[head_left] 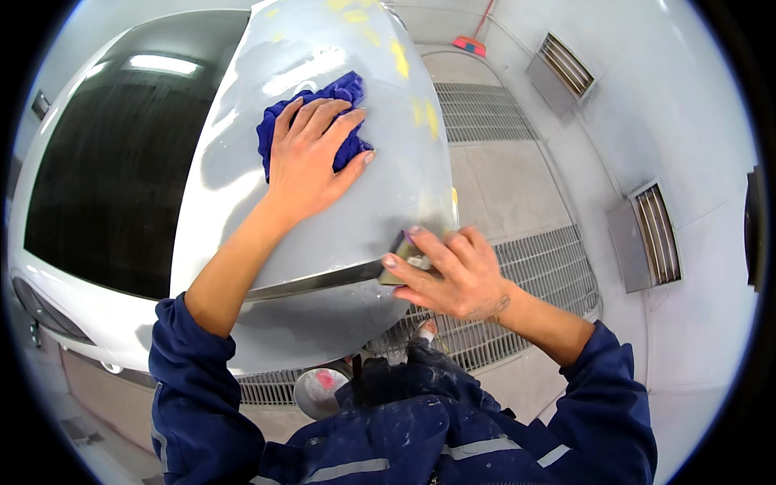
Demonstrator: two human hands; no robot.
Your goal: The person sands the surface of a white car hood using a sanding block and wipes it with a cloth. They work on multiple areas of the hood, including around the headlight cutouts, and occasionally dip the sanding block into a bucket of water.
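My left hand [311,158] presses a crumpled dark-blue cloth [352,90] onto the car's grey-primed panel [323,218], fingers slightly spread and bent over it. In my right hand [457,275] is a small olive-coloured sanding block [396,272], pinched between thumb and fingers at the panel's right edge. The block touches that edge close to a dark gap [323,283] between two body panels. Part of it is hidden under my fingers. The primer has smooth grey areas, pale patches and yellow spots [399,56] toward the far end.
The dark rear window [137,153] lies left of the panel. A bucket [319,392] with something pink in it stands on the floor near my legs. Floor grates [485,111] run right of the car. Wall vents [656,234] and a red broom [469,46] are along the right wall.
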